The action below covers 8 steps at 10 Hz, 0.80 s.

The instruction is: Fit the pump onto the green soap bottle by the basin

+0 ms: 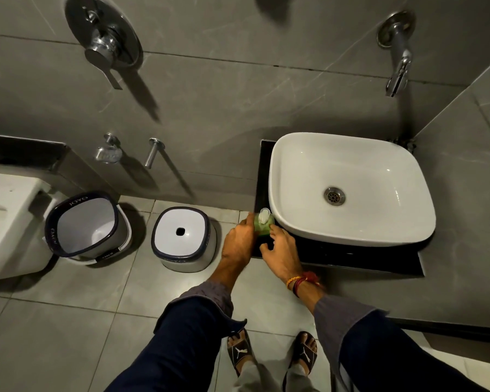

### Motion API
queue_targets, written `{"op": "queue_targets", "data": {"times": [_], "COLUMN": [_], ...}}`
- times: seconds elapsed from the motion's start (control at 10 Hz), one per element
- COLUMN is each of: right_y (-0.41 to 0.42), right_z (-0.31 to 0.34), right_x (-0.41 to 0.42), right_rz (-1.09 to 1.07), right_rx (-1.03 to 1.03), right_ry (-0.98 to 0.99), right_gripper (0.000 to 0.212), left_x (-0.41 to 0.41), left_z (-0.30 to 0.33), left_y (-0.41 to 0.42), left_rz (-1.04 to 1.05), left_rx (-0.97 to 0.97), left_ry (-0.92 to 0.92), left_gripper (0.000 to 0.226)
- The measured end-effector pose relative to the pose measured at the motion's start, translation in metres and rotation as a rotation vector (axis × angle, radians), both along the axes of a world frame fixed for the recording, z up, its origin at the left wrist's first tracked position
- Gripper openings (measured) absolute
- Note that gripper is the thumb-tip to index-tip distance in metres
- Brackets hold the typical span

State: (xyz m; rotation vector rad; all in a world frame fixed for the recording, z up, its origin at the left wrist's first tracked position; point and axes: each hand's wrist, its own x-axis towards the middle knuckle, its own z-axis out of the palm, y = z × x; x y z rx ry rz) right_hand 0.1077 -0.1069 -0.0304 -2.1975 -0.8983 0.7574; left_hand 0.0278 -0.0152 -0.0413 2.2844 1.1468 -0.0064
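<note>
The green soap bottle (pixel 262 226) stands upright on the dark counter's left front corner, just left of the white basin (pixel 348 190). A white pump (pixel 264 215) sits on top of the bottle. My left hand (pixel 239 241) wraps the bottle's left side. My right hand (pixel 280 247) rests beside the bottle's right side on the counter, fingers spread, touching its lower part. Whether the pump is screwed tight I cannot tell.
The black counter (pixel 351 258) carries the basin, and a chrome wall tap (pixel 396 69) hangs above it. On the floor to the left stand a white stool (pixel 181 239) and a white bucket (pixel 85 224). A toilet (pixel 6 222) is at the far left.
</note>
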Motion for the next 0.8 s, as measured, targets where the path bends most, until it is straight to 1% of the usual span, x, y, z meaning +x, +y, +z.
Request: {"op": "queue_targets", "data": {"times": [0.1, 0.2, 0.3, 0.4, 0.5, 0.6, 0.7, 0.8], "right_y": [0.001, 0.001, 0.001, -0.003, -0.008, -0.011, -0.002, 0.007], "right_z": [-0.002, -0.002, -0.002, 0.005, 0.022, 0.06, 0.122, 0.218], "right_x": [-0.003, -0.001, 0.003, 0.01, 0.027, 0.051, 0.086, 0.112], "right_rz": [0.015, 0.057, 0.078, 0.025, -0.073, -0.137, -0.167, -0.202], "right_rx": [-0.013, -0.015, 0.006, 0.064, 0.12, 0.231, 0.43, 0.73], "right_ry": [-0.011, -0.044, -0.092, -0.135, -0.209, -0.21, -0.214, -0.276], "right_gripper": [0.062, 0.065, 0.061, 0.041, 0.017, 0.026, 0.023, 0.018], "left_x": [-0.001, -0.003, -0.006, -0.007, -0.013, -0.029, -0.029, -0.007], "left_z": [-0.005, -0.006, -0.006, 0.0, 0.009, 0.033, 0.084, 0.161], "left_y": [0.008, 0.014, 0.019, 0.023, 0.028, 0.04, 0.073, 0.113], "left_rz": [-0.038, -0.064, -0.086, -0.095, -0.192, -0.267, -0.217, -0.173], "left_rx": [0.015, -0.001, -0.01, -0.044, 0.003, 0.101, 0.197, 0.364], "left_ry": [0.002, -0.038, -0.068, -0.025, 0.058, 0.152, 0.175, 0.069], "left_gripper": [0.056, 0.056, 0.056, 0.072, 0.101, 0.103, 0.089, 0.078]}}
